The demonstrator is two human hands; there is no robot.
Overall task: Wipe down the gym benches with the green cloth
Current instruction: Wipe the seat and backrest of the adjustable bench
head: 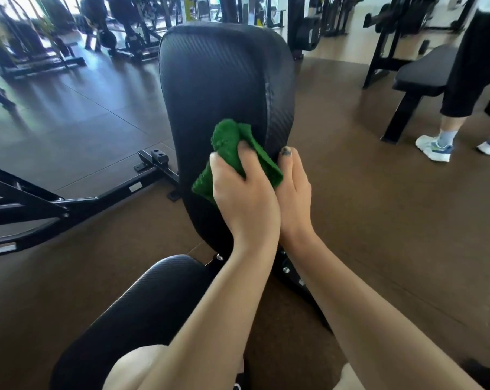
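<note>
wiping the raised back pad of the bench, mid-frame.

the left hand [243, 198] grips the bunched green cloth [232, 153] and presses it on the lower right part of the back pad [218, 80]; the right hand [293, 190] lies just beside it, fingers straight and together, touching the cloth's edge and the pad's side. the wipe looks partway: the next move likely calls for sweeping up over the pad's upper area, then the seat pad [142, 305] at lower centre. a second bench [423, 71] waits at upper right, where another person's legs [463, 88] stand against it and may block access. machine frames [69, 201] lie at left.
</note>
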